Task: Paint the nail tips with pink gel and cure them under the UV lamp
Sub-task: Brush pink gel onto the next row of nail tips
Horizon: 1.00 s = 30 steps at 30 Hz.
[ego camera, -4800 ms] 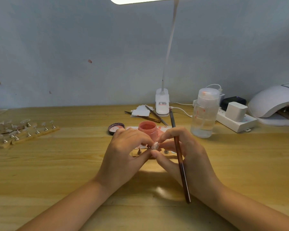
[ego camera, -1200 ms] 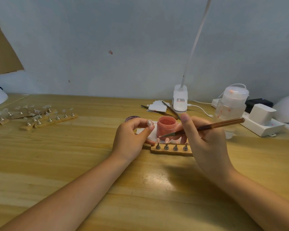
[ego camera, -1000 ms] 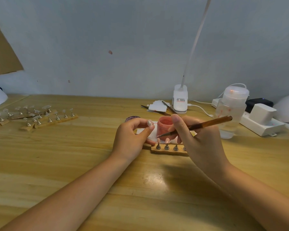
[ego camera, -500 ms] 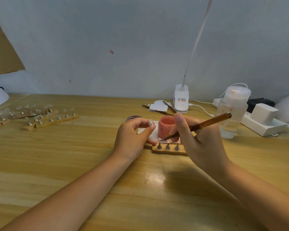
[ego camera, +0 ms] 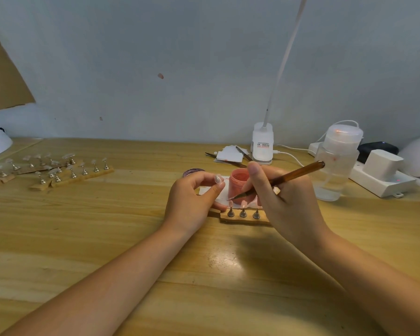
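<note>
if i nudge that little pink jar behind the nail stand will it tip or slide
The pink jar looks squat and wide for its height, so it would probably slide rather than tip. It stands open with no lid on, so a hard knock might spill gel. It looks like small, light plastic, likely easy to shift.

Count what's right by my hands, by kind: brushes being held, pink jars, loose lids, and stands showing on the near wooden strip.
Brush, held in the right hand: 1
Pink gel jar: 1
Loose lid: 1
Stands showing on the near wooden strip: 3 (the right hand may hide more)
Total: 6
</note>
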Tool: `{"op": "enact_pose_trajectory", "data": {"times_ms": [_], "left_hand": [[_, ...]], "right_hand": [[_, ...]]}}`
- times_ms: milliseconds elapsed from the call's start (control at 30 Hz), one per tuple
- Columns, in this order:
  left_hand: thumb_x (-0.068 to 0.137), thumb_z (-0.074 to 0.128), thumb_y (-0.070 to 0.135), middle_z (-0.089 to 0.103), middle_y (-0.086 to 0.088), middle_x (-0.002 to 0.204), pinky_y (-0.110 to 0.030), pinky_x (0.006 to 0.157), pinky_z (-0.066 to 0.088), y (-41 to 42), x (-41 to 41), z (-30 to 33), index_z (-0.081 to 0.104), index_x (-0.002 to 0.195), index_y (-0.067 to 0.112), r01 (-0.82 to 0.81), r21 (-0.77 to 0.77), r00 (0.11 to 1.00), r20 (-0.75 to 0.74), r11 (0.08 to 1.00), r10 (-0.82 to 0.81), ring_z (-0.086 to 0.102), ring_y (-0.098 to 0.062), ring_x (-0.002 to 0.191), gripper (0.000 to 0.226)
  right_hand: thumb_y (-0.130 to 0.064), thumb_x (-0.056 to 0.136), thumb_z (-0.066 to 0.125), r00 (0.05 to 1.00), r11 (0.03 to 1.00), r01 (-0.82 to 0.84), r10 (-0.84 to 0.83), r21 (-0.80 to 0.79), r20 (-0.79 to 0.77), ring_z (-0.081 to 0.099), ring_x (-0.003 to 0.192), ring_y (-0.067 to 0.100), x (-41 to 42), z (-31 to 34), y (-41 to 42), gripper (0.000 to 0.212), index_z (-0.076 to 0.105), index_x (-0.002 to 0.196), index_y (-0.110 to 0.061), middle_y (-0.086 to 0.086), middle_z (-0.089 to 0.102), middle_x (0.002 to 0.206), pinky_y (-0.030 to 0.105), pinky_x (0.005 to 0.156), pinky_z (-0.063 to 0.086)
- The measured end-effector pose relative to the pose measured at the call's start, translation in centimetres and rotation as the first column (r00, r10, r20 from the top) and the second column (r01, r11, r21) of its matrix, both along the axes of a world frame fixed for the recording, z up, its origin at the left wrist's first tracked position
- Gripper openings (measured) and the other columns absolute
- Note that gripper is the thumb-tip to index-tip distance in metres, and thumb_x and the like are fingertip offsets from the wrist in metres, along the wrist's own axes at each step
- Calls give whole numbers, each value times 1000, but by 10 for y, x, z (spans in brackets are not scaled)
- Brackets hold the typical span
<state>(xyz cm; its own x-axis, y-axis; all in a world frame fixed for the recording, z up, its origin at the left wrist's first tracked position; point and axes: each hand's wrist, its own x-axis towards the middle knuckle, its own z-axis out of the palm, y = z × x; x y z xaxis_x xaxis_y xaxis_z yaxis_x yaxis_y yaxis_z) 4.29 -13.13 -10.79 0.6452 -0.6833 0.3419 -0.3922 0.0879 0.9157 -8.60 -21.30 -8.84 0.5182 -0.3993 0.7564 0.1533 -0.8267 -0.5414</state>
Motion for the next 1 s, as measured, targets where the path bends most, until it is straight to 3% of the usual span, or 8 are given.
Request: {"op": "enact_pose_trajectory", "data": {"times_ms": [100, 200, 300, 500, 667, 800, 900, 1000], "left_hand": [[84, 64, 13, 64, 7, 92, -29, 59, 57, 0, 0, 0, 65, 82, 20, 4, -3, 1000, 14, 1000, -4, 67, -17, 52, 7], [84, 65, 11, 64, 7, 91, -31, 60, 57, 0, 0, 0, 64, 79, 20, 4, -6, 1000, 7, 1000, -4, 67, -17, 52, 10], [83, 65, 11, 64, 10, 88, -31, 58, 56, 1, -2, 1, 63, 76, 23, 0, -20, 1000, 20, 1000, 1, 66, -16, 50, 14], [78, 67, 23, 66, 20, 76, -17, 45, 46, 4, -8, 5, 69, 87, 23, 31, -75, 994, 108, 997, -23, 53, -5, 40, 9], [76, 66, 15, 69, 11, 88, -19, 37, 42, 6, -12, 5, 69, 89, 24, 148, -149, 965, 240, 978, -109, 47, -7, 35, 16], [77, 67, 2, 68, 6, 89, -18, 37, 40, 5, -13, 3, 68, 91, 21, 181, -160, 931, 346, 970, -117, 46, -8, 37, 24], [76, 67, 4, 66, 8, 90, -14, 40, 36, 5, -14, 3, 68, 90, 23, 183, -160, 921, 372, 970, -112, 41, -6, 40, 23], [77, 68, 2, 66, 9, 91, -14, 41, 35, 4, -14, 3, 68, 92, 21, 173, -154, 910, 404, 973, -98, 41, -11, 42, 24]], "right_hand": [[-33, 91, 41, 999, 999, -35, 35, 31, 11, 62, 57, -1, -2, 3, 3, 33, 63, 68, -21, -16, 59, 58, 8, 51, 45], [-37, 88, 42, 990, 965, -120, 97, 235, 105, 60, 47, 5, -5, 9, 4, 37, 63, 63, -21, -4, 61, 50, 9, 45, 42], [-41, 85, 41, 982, 918, -95, 23, 385, 187, 56, 43, 6, -12, 15, 0, 42, 61, 55, -19, -2, 61, 48, 12, 42, 42], [-36, 86, 41, 972, 912, -55, -45, 407, 232, 60, 50, 11, -35, 9, -10, 33, 64, 73, -18, -5, 65, 56, 14, 46, 46], [-20, 94, 46, 988, 982, -29, 0, 187, 157, 64, 75, 0, -45, -4, -6, 15, 57, 101, -26, -13, 67, 82, 9, 64, 48], [-32, 90, 49, 996, 999, 11, -9, -33, 85, 64, 78, 1, -46, -7, -1, 18, 63, 91, -21, -13, 65, 84, 17, 64, 51], [-36, 93, 42, 998, 995, -6, 12, -95, 66, 62, 70, 3, -48, -11, 0, 38, 69, 81, -12, -5, 66, 74, 21, 60, 50], [-34, 96, 37, 996, 992, -7, 18, -125, 85, 62, 71, 3, -48, -14, -3, 37, 66, 84, -15, -2, 67, 74, 24, 61, 50]]}}
